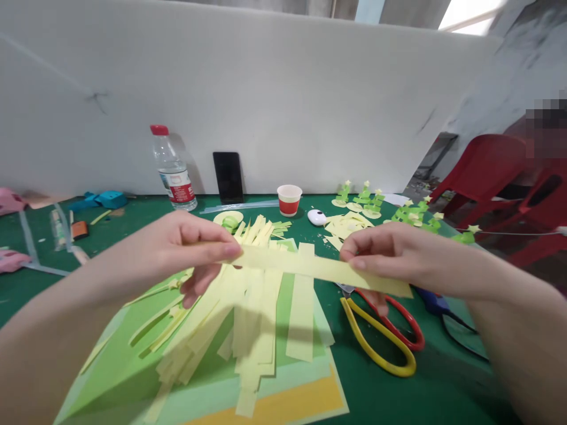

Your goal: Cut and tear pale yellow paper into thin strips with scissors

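A pale yellow paper strip [325, 268] is stretched roughly level between my two hands. My left hand [195, 251] pinches its left end between thumb and finger. Toward the other end, my right hand [383, 257] grips the strip, and a short tail sticks out beyond the fingers. Below lies a pile of similar paper strips [254, 330] on green paper sheets [119, 378]. One wider strip [302, 319] rests just right of the pile. Under my right hand are scissors [381, 354] with one yellow and one red handle; their blades are mostly hidden.
Along the white partition [266, 88] stand a water bottle [177, 177], a phone [228, 177] and a paper cup [289, 200]. Several small green paper pieces with stars [372, 203] stand at the back right. Dark blue-handled scissors [436, 307] lie by my right wrist. Red chairs [482, 165] are beyond.
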Motion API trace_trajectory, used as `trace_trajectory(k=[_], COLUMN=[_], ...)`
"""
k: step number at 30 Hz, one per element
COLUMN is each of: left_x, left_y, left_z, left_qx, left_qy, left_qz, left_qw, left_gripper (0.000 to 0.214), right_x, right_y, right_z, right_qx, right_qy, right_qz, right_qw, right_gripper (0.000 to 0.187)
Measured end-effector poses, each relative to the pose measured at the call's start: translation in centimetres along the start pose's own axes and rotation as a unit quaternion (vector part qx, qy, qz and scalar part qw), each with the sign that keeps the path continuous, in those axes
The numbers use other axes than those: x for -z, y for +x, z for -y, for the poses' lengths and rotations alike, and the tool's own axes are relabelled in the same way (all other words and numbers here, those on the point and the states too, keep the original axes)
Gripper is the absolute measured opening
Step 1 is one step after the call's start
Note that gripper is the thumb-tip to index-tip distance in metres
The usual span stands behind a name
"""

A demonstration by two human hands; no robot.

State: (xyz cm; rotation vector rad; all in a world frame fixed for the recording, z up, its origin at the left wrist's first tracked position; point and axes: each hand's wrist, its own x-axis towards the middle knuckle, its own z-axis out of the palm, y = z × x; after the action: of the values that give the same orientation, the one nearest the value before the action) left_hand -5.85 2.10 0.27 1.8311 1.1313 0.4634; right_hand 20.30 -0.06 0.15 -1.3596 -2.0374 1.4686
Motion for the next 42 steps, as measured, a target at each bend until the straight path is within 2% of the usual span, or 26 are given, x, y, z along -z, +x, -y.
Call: trace_trajectory(k=[5, 8, 10, 13, 15, 18, 20, 23, 25, 27, 29, 31, 37, 42], left_x=[1.0, 1.1, 0.9, 0.1, -0.6, -1.3, -1.6, -1.8, -2.2, -2.7, -3.3, -3.8, -4.2, -3.4], left_y=[0.0, 0.2, 0.3, 0.5, 0.7, 0.8, 1.0, 1.2, 1.4, 1.7, 2.0, 2.2, 2.4, 2.5], left_z=[0.0, -0.1, -0.1, 0.0, 0.2, 0.4, 0.7, 1.1, 1.4, 1.6, 1.7, 1.7, 1.7, 1.9], left_qx=[-0.013, 0.006, 0.016, 0.008, -0.018, -0.066, -0.083, -0.087, -0.117, -0.176, -0.227, -0.248, -0.225, -0.183], left_qy=[0.111, 0.164, 0.176, 0.197, 0.204, 0.201, 0.2, 0.22, 0.251, 0.276, 0.276, 0.255, 0.225, 0.236], left_qz=[-0.088, -0.127, -0.13, -0.075, -0.035, -0.017, -0.016, -0.042, -0.072, -0.095, -0.095, -0.078, -0.048, -0.058], left_qw=[0.99, 0.978, 0.976, 0.978, 0.978, 0.977, 0.976, 0.971, 0.958, 0.94, 0.929, 0.932, 0.947, 0.953], left_gripper=[0.045, 0.039, 0.03, 0.024, 0.022, 0.018, 0.017, 0.02, 0.021, 0.02, 0.018, 0.017, 0.014, 0.016], right_x=[2.7, 3.4, 3.1, 1.2, -0.6, -3.1, -4.1, -4.5, -4.5, -4.6, -4.8, -5.0, -5.3, -4.0], right_y=[-0.7, -0.9, -0.9, -0.2, 0.7, 2.3, 3.1, 3.8, 3.9, 3.8, 3.8, 3.8, 3.8, 3.0], right_z=[-1.1, -1.6, -1.5, -1.1, -0.9, -1.0, -1.2, -1.3, -1.3, -1.4, -1.5, -1.7, -1.7, -0.9], right_qx=[0.037, 0.021, 0.023, 0.106, 0.156, 0.173, 0.183, 0.174, 0.153, 0.133, 0.124, 0.126, 0.136, 0.1], right_qy=[0.002, -0.082, -0.161, -0.246, -0.284, -0.281, -0.259, -0.228, -0.22, -0.229, -0.248, -0.262, -0.288, -0.297], right_qz=[-0.054, -0.117, -0.191, -0.283, -0.258, -0.163, -0.156, -0.16, -0.153, -0.143, -0.134, -0.125, -0.116, -0.095], right_qw=[0.998, 0.989, 0.968, 0.921, 0.91, 0.93, 0.935, 0.944, 0.951, 0.954, 0.951, 0.949, 0.941, 0.945], right_gripper=[0.017, 0.025, 0.028, 0.024, 0.03, 0.045, 0.039, 0.018, 0.021, 0.026, 0.03, 0.035, 0.036, 0.035])
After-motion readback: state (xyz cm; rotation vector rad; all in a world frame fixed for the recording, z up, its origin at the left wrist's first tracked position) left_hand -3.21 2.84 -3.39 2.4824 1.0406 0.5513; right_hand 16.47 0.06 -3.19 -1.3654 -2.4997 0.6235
